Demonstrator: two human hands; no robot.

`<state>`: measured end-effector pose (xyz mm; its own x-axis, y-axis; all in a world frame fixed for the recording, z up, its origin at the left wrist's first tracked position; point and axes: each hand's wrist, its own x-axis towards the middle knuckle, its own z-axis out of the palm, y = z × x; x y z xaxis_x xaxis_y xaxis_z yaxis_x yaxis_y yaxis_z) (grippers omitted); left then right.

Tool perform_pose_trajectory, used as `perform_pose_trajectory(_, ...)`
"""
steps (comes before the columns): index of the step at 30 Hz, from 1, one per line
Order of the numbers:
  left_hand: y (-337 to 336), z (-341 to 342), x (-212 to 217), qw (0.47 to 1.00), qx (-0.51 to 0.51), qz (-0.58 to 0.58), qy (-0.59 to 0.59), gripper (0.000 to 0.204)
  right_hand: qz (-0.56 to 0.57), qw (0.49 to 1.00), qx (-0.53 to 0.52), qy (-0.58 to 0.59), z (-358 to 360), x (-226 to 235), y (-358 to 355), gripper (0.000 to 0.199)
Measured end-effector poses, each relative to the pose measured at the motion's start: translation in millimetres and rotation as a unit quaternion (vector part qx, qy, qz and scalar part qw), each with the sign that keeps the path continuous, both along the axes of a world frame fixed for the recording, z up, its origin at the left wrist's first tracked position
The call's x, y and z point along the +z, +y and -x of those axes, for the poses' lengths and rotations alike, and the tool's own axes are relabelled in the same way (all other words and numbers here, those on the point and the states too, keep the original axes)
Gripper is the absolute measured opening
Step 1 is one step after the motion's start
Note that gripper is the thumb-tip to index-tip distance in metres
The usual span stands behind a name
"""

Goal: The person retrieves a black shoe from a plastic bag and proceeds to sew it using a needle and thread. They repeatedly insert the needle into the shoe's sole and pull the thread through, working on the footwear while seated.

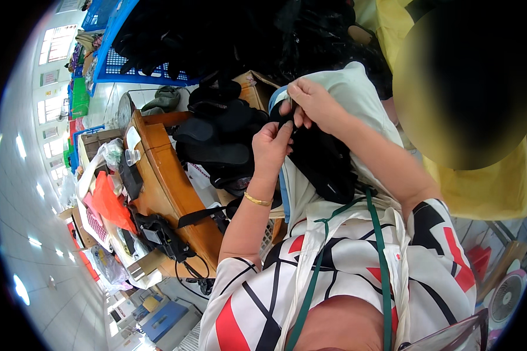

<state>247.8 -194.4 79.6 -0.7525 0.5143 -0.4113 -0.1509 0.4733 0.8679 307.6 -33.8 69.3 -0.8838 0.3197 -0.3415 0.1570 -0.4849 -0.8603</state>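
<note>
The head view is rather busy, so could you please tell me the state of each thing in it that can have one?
Left hand: fingers bent, grip unclear
Right hand: fingers bent, grip unclear
Black item: lying on the lap
Gold bracelet: worn around the left wrist
Blue crate: heaped with dark goods
Orange-red cloth: crumpled
Ceiling light: lit
Fan: on or off, cannot tell

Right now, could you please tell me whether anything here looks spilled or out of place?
Nothing looks clearly spilled. The black footwear beside the left hand lies heaped at mixed angles, and the orange material farther left is crumpled among clutter; both look untidy, though that may be normal here.
</note>
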Motion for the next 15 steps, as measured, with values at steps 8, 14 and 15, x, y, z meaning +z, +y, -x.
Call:
perform_pose_trajectory(8,-2,0,-5,0.988,-0.058,0.043,0.137,0.045,0.244,0.875,-0.410,0.082,-45,13,141,0.013)
perform_pose_trajectory(14,-2,-1,-4,0.992,-0.045,0.025,0.119,0.044,-0.211,0.905,-0.364,0.057,-65,28,123,0.016)
perform_pose_trajectory(15,-4,-4,-6,0.978,-0.035,0.003,0.205,0.041,-0.273,0.923,-0.262,0.076,-64,21,105,0.012)
